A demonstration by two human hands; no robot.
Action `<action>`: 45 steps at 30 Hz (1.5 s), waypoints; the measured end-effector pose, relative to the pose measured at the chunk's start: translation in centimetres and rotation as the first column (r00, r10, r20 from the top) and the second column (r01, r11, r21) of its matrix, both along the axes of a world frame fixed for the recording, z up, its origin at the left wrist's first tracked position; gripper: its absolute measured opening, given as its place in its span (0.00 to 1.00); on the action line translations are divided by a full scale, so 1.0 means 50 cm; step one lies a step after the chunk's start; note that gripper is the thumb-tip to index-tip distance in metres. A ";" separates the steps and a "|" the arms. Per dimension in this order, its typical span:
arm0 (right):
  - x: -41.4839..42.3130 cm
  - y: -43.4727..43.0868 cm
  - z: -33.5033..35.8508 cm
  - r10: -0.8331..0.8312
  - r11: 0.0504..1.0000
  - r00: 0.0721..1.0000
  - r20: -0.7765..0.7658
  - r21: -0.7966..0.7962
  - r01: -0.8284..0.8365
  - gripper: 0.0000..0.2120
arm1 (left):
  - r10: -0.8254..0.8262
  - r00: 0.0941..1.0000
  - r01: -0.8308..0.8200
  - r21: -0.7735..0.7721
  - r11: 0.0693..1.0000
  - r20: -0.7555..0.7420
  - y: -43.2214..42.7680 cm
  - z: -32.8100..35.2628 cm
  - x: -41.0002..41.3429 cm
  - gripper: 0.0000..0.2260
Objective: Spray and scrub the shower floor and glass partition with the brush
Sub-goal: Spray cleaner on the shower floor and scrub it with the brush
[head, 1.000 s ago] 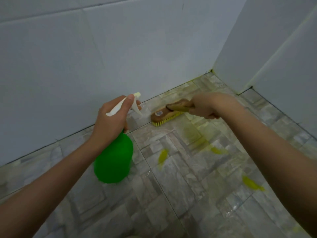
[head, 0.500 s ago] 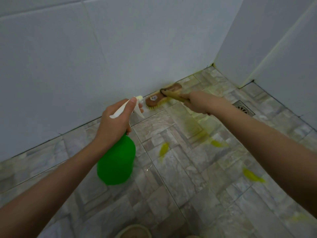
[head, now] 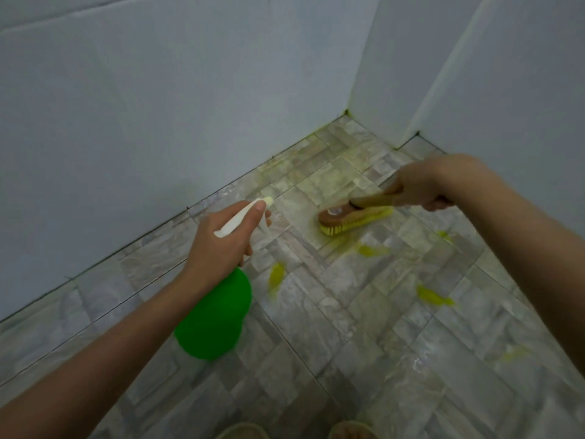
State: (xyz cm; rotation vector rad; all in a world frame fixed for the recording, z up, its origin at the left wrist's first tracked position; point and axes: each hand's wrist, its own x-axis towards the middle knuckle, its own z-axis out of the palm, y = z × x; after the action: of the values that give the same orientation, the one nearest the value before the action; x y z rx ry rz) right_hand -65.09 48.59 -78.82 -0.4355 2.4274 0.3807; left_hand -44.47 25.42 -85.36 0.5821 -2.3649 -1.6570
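Left hand (head: 221, 240) grips green spray bottle (head: 215, 318) at the neck, fingers (head: 248, 248) curled round it, thumb lying along the white spray head (head: 240, 217); bottle held above the tiled shower floor (head: 348, 337), nozzle towards the white wall (head: 158, 106); right hand (head: 421, 188) holds the wooden handle of scrub brush (head: 348, 217), fingers wrapped round it; brush's yellow bristles down, touching the floor near the corner, brush to the right of the spray head; yellow smears (head: 432, 296) scattered on the tiles just beside and nearer than the brush; yellowish film on tiles along the wall base; toes of two pale slippers (head: 243, 431) at bottom edge
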 end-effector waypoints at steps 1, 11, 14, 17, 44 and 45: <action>0.010 0.015 0.005 -0.010 0.999 1.000 -0.005 0.048 0.011 0.22 | -0.007 1.000 0.007 0.010 1.000 0.007 0.006 0.001 -0.005 0.16; -0.010 0.114 -0.097 -0.337 0.899 0.937 -0.096 -0.327 0.290 0.19 | -0.183 0.982 0.183 -0.003 0.983 0.056 0.098 -0.008 -0.063 0.15; 0.021 0.141 -0.161 -0.552 0.675 0.816 0.175 -0.481 0.559 0.14 | -0.239 0.969 0.240 -0.003 0.971 0.060 0.129 -0.012 -0.073 0.18; 0.040 0.154 -0.175 -0.641 0.389 0.675 0.365 -0.604 0.695 0.15 | -0.276 0.959 0.277 0.006 0.961 0.064 0.157 -0.020 -0.076 0.15; 0.174 0.362 -0.136 -0.786 0.101 0.462 0.411 -0.651 0.752 0.15 | -0.276 0.960 0.273 -0.066 0.960 -0.042 0.251 -0.015 -0.084 0.21; 0.175 0.361 -0.137 -0.787 0.101 0.460 0.411 -0.649 0.754 0.15 | -0.270 0.959 0.264 -0.073 0.962 -0.087 0.249 -0.007 -0.085 0.20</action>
State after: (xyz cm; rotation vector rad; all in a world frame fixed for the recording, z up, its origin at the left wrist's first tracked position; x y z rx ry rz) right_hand -56.36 66.65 -85.67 0.6205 2.3135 -1.2297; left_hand -48.71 37.88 -85.70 0.1710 -2.5014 -1.6666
